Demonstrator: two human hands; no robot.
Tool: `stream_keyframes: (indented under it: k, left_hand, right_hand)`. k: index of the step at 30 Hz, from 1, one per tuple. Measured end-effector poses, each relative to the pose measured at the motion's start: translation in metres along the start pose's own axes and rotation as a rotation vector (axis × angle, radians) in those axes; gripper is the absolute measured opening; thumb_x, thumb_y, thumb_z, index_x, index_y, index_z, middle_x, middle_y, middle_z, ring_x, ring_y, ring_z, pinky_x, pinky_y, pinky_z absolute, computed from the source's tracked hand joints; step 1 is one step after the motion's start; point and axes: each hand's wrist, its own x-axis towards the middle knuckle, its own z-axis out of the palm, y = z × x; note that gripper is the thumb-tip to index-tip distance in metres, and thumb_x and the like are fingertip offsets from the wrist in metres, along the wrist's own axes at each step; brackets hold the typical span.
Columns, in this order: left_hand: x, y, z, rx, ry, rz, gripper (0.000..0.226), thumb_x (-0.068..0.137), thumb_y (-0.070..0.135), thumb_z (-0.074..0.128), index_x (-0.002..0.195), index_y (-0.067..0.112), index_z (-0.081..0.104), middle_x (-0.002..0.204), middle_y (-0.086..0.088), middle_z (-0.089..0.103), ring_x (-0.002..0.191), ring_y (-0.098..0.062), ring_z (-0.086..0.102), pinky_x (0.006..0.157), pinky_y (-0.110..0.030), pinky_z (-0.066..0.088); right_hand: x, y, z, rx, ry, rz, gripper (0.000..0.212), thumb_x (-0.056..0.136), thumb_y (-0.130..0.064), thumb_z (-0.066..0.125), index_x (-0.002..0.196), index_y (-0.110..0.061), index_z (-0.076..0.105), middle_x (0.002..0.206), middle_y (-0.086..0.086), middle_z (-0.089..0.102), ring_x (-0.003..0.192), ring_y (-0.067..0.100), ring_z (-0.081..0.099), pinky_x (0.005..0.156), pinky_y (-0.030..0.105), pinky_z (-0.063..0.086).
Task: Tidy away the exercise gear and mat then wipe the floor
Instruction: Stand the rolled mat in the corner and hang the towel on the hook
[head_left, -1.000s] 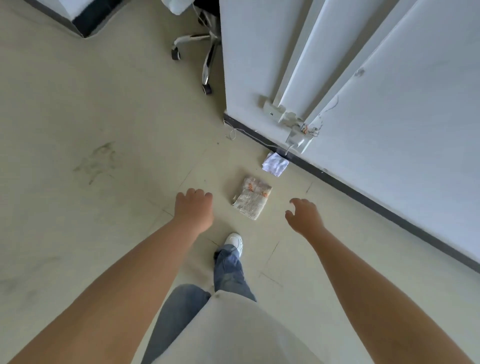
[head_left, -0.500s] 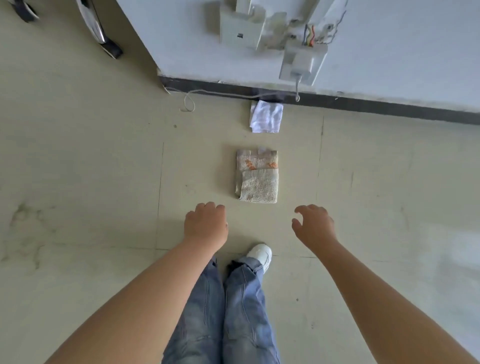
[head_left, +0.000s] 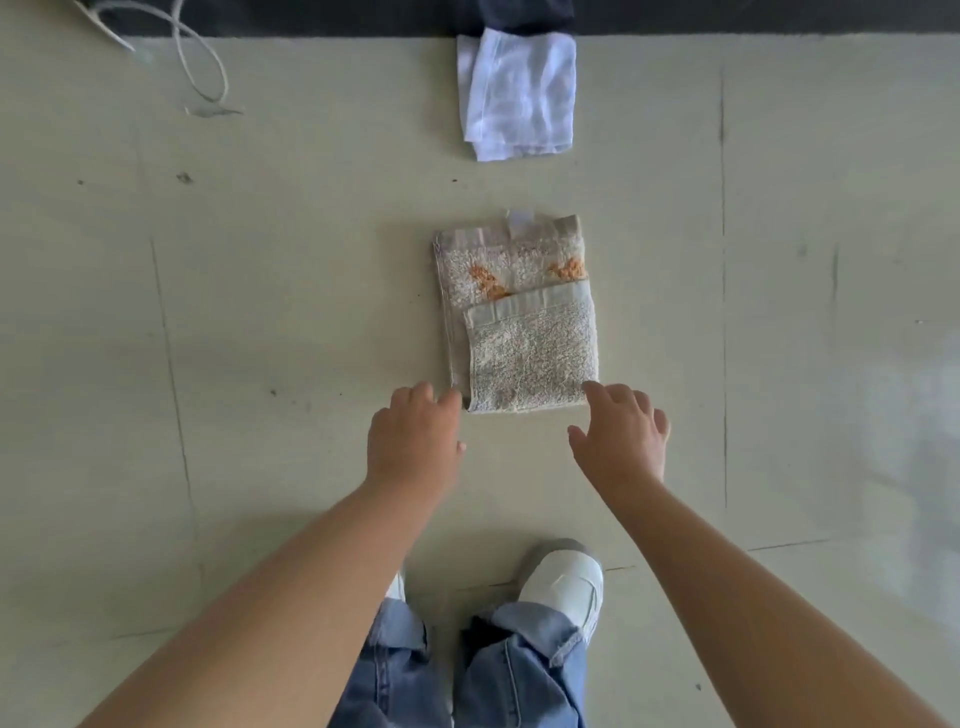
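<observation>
Two bare hands reach down toward the folded beige terry towel with orange flecks (head_left: 517, 317), which lies flat on the pale tiled floor (head_left: 260, 312). The left hand (head_left: 413, 441) and right hand (head_left: 621, 441) each have a loose, empty grip, fingertips at the towel's near corners. Judging by this, the pick-up goes best by pinching both near corners through all layers, so the fold holds. Beyond it a thin white cloth (head_left: 519, 98) lies against the dark skirting (head_left: 311, 18), a grey cable (head_left: 202, 67) looped well to the left.
</observation>
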Motion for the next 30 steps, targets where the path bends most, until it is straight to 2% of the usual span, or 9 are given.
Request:
stream_keyframes:
  k: [3, 5, 7, 12, 14, 16, 18, 26, 30]
  left_hand:
    - [0.021, 0.004, 0.014, 0.004, 0.060, -0.039, 0.047, 0.083, 0.036, 0.067, 0.119, 0.011, 0.051, 0.115, -0.007, 0.056, 0.112, -0.026, 0.053, 0.081, -0.033, 0.048]
    - [0.032, 0.006, 0.018, 0.004, 0.181, -0.007, 0.057, 0.045, 0.038, 0.092, 0.087, 0.009, 0.066, 0.081, -0.007, 0.065, 0.077, -0.026, 0.066, 0.054, -0.028, 0.051]
    - [0.044, 0.010, 0.023, -0.043, 0.245, -0.020, 0.060, 0.015, 0.037, 0.094, 0.061, 0.010, 0.065, 0.055, -0.003, 0.061, 0.051, -0.023, 0.062, 0.039, -0.021, 0.044]
    - [0.056, 0.023, 0.030, -0.098, 0.315, 0.043, 0.042, 0.021, 0.006, 0.092, 0.046, 0.010, 0.059, 0.038, -0.003, 0.054, 0.038, -0.023, 0.057, 0.038, -0.019, 0.040]
    - [0.052, 0.026, 0.022, -0.085, 0.290, 0.016, 0.032, 0.035, 0.002, 0.090, 0.052, 0.008, 0.063, 0.043, -0.005, 0.058, 0.044, -0.024, 0.060, 0.041, -0.023, 0.042]
    - [0.042, 0.026, 0.009, -0.138, 0.224, -0.024, 0.009, 0.073, 0.007, 0.074, 0.078, 0.002, 0.069, 0.070, -0.014, 0.068, 0.074, -0.030, 0.064, 0.058, -0.033, 0.042]
    - [0.027, 0.023, -0.007, -0.217, 0.260, -0.045, 0.016, 0.091, 0.010, 0.054, 0.095, -0.001, 0.064, 0.090, -0.021, 0.067, 0.094, -0.035, 0.059, 0.069, -0.034, 0.037]
    - [-0.095, 0.035, -0.130, -0.229, 0.229, -0.146, 0.025, 0.091, 0.012, 0.051, 0.111, 0.004, 0.064, 0.108, -0.018, 0.067, 0.107, -0.035, 0.057, 0.082, -0.038, 0.045]
    - [-0.175, 0.058, -0.201, -0.178, 0.224, -0.087, 0.024, 0.092, 0.016, 0.052, 0.112, 0.010, 0.064, 0.109, -0.010, 0.067, 0.108, -0.030, 0.057, 0.086, -0.035, 0.045]
  right_hand:
    - [0.022, 0.006, 0.015, 0.016, 0.064, -0.032, 0.049, 0.089, -0.017, 0.053, 0.136, -0.023, 0.039, 0.136, 0.003, 0.046, 0.130, 0.024, 0.035, 0.110, 0.036, 0.021]
    - [0.033, 0.010, 0.025, 0.036, 0.131, -0.055, 0.044, 0.089, -0.015, 0.054, 0.132, -0.021, 0.046, 0.130, 0.003, 0.052, 0.127, 0.024, 0.039, 0.108, 0.035, 0.016]
    - [0.041, 0.014, 0.032, 0.068, 0.233, -0.077, 0.036, 0.085, -0.008, 0.058, 0.120, -0.016, 0.059, 0.116, 0.006, 0.062, 0.117, 0.029, 0.049, 0.102, 0.034, 0.012]
    - [0.053, 0.021, 0.036, 0.084, 0.403, -0.213, 0.027, 0.049, 0.007, 0.074, 0.069, -0.010, 0.072, 0.056, 0.006, 0.065, 0.058, 0.032, 0.064, 0.076, 0.034, 0.022]
    - [0.050, 0.022, 0.025, 0.097, 0.371, -0.256, 0.023, 0.052, 0.006, 0.070, 0.067, -0.010, 0.073, 0.055, 0.006, 0.065, 0.060, 0.033, 0.064, 0.078, 0.033, 0.022]
    - [0.040, 0.020, -0.001, 0.097, 0.283, -0.232, 0.019, 0.070, 0.003, 0.065, 0.082, -0.009, 0.074, 0.073, 0.010, 0.070, 0.082, 0.034, 0.063, 0.089, 0.033, 0.018]
    - [0.024, 0.017, -0.032, 0.081, 0.219, -0.215, 0.023, 0.086, -0.005, 0.052, 0.098, -0.011, 0.070, 0.095, 0.007, 0.069, 0.103, 0.028, 0.055, 0.098, 0.031, 0.010]
    - [-0.096, 0.006, -0.159, 0.187, 0.098, -0.199, 0.027, 0.089, -0.010, 0.044, 0.106, -0.013, 0.066, 0.102, 0.004, 0.065, 0.109, 0.021, 0.049, 0.104, 0.031, 0.017]
    - [-0.178, 0.028, -0.225, 0.207, 0.071, -0.174, 0.024, 0.091, -0.013, 0.043, 0.101, -0.014, 0.065, 0.089, 0.001, 0.057, 0.109, 0.020, 0.049, 0.102, 0.030, 0.021]
